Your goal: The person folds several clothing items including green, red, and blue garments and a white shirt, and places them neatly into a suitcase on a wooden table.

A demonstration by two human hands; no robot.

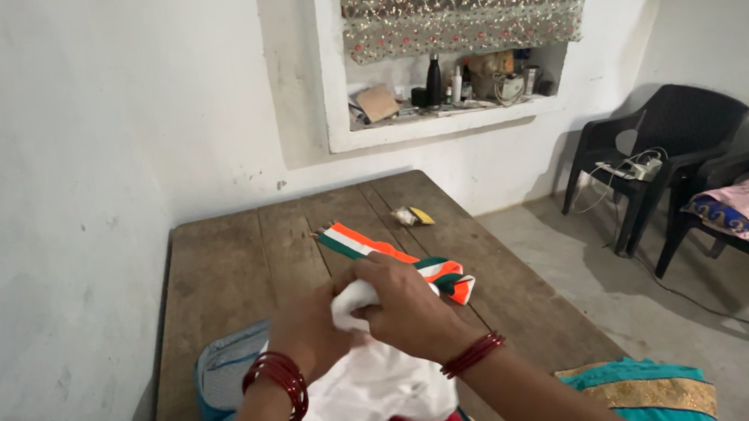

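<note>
Gripped white cloth (365, 395) with both hands, left (306, 334) and right (407, 312) pinching its top edge taut; striped band (398, 262) just beyond on bench (232, 265)

The table (232, 265) is bare wood — rough, matt, grainy planks. The white cloth (370, 394) bunched in both hands looks soft and matt; the striped scarf (393, 258) is woven fabric too. Bangles (279, 379) shine glossy red. The chairs (677, 139) are dark moulded plastic — slightly sheeny. The wall (18, 199) is chalky, uneven plaster.
</note>
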